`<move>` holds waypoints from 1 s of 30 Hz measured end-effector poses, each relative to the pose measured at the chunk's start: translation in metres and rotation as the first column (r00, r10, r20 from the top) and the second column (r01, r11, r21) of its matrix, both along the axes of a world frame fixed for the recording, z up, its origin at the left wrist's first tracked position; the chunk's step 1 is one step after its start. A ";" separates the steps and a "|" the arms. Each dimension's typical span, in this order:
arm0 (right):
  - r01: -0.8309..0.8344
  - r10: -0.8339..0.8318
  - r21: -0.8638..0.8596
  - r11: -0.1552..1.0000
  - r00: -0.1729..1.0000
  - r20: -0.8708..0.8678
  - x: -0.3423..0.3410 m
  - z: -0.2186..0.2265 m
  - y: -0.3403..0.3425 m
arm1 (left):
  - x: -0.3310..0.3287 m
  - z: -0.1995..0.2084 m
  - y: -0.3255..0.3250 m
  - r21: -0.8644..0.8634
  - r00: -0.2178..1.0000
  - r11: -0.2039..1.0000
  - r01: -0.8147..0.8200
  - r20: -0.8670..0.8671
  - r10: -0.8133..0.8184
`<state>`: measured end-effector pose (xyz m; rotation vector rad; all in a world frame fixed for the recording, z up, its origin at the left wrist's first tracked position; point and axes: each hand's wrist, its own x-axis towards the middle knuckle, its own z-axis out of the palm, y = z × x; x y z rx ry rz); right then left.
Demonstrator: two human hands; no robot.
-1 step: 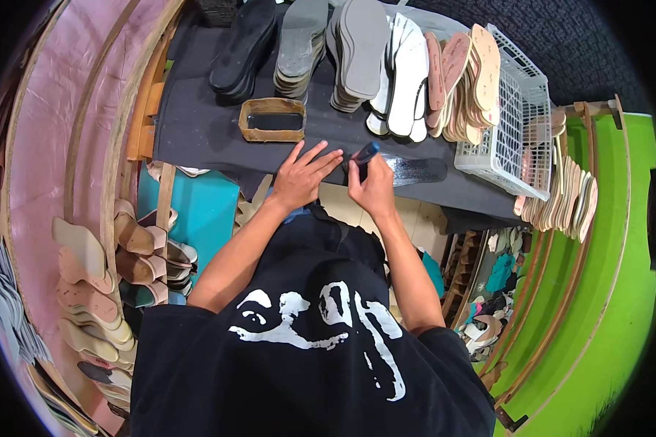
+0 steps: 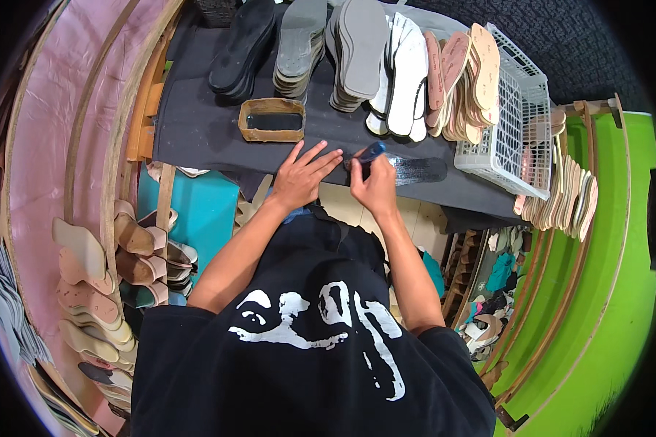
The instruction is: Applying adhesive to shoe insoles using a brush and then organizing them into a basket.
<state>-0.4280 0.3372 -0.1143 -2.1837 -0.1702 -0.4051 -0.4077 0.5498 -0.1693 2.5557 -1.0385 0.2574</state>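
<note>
Across the near half of our view of the room stretches the table point(image 2: 189, 102), covered with dark cloth, and it is our work surface. At its right stands the white crate point(image 2: 481, 162), well apart from our hands; we should not let the elbow wander there. Along the far edge lie stacks of insoles, the grey stack point(image 2: 361, 51) among them, and it is wise, we think, that no wet drop reaches them.

Near the front edge of the table lies the black sole-shaped piece point(image 2: 424, 170), its right part shiny as if wet; its left end is partly hidden by our hands. Beyond the left hand stands the tan container point(image 2: 272, 136), with something dark inside, conveniently near for small refills.

Our left hand point(image 2: 299, 175) lies flat, its fingers a little apart; whether they press the piece or only the cloth, we cannot tell. A light, firm hold at the dry end would probably serve best. Our right hand point(image 2: 375, 183) has its fingers clamped on the blue-handled tool point(image 2: 372, 151). Its working tip we cannot see clearly. We judge that thin, even strokes, up to the border, give the cleanest coat.
</note>
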 end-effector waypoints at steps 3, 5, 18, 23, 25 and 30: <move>0.139 -0.139 -0.027 0.990 0.990 0.029 0.000 0.000 -0.019 | 0.001 0.000 0.001 -0.011 1.000 1.000 -0.005 0.005 0.005; 0.229 -0.226 -0.040 0.973 0.972 0.067 0.000 0.003 -0.029 | 0.001 0.001 0.000 -0.017 1.000 1.000 0.000 -0.001 -0.001; 0.513 -0.487 -0.133 0.848 0.854 0.185 -0.020 0.004 -0.081 | -0.001 -0.003 0.000 -0.042 0.999 0.999 -0.015 0.048 0.017; 0.418 -0.350 -0.415 0.808 0.908 0.232 -0.026 -0.003 -0.072 | 0.001 0.003 -0.003 -0.031 0.999 1.000 -0.001 0.047 0.002; 0.262 -0.209 -0.458 0.850 0.964 0.164 -0.026 -0.003 -0.034 | 0.002 0.003 -0.003 -0.032 0.998 0.999 -0.012 0.064 0.014; 0.045 -0.025 -0.251 0.967 0.996 0.080 -0.028 0.007 -0.003 | 0.002 0.003 -0.002 -0.127 1.000 0.992 0.013 0.003 -0.013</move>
